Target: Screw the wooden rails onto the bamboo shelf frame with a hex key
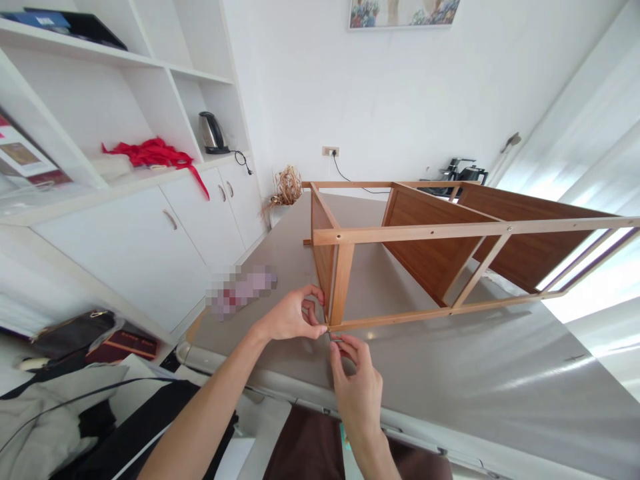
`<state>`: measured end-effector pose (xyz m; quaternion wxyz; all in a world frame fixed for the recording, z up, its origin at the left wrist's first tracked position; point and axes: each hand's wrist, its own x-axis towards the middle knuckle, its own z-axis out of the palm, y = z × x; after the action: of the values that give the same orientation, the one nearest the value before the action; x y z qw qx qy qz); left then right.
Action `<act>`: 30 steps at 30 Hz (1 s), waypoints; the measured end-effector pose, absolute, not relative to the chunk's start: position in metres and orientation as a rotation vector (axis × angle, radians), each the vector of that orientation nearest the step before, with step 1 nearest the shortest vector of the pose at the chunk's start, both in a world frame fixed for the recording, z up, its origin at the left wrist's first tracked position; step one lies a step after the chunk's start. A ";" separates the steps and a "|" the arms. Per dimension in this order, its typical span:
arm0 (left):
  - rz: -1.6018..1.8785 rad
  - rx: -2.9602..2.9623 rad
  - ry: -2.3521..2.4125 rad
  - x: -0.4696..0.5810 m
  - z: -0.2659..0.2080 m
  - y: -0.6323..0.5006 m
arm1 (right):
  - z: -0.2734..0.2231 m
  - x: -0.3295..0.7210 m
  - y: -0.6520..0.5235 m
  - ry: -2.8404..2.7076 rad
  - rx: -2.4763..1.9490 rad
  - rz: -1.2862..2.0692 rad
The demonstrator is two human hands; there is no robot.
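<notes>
A brown wooden shelf rack (390,233) lies on its side on the grey tabletop (430,373), its near rail (400,319) resting along the surface. At the rack's near left corner, my left hand (295,315) is curled, its fingers against the end panel and the thumb tip at the end of the rail. Just below that corner, my right hand (357,373) pinches a thin metal hex key (335,340) between thumb and fingers. The key's tip meets the rail end by my left thumb; the screw there is too small to make out.
A blurred pinkish item (245,290) lies on the table to the left. Beyond it stands a white cabinet (125,247) with a kettle (213,133) and red cloth (155,153). Dried flowers (286,187) stand behind the table, and a black appliance (463,170) is at the back right.
</notes>
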<state>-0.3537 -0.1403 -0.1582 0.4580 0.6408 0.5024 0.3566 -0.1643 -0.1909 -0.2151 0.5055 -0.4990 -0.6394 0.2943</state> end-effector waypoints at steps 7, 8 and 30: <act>0.882 1.578 1.229 -0.354 -0.158 -0.140 | -0.216 -0.173 -0.196 -1.576 -1.245 0.581; 0.884 1.576 1.229 -0.354 -0.158 -0.140 | -0.218 -0.177 -0.197 -1.528 -1.241 0.631; 0.886 1.543 1.187 -0.356 -0.167 -0.138 | -0.224 -0.171 -0.179 -1.806 -0.956 0.245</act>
<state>-0.3556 -0.1377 -0.1669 0.4806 0.6327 0.4867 0.3632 -0.1708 -0.1790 -0.2242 0.5157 -0.3981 -0.7518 0.1018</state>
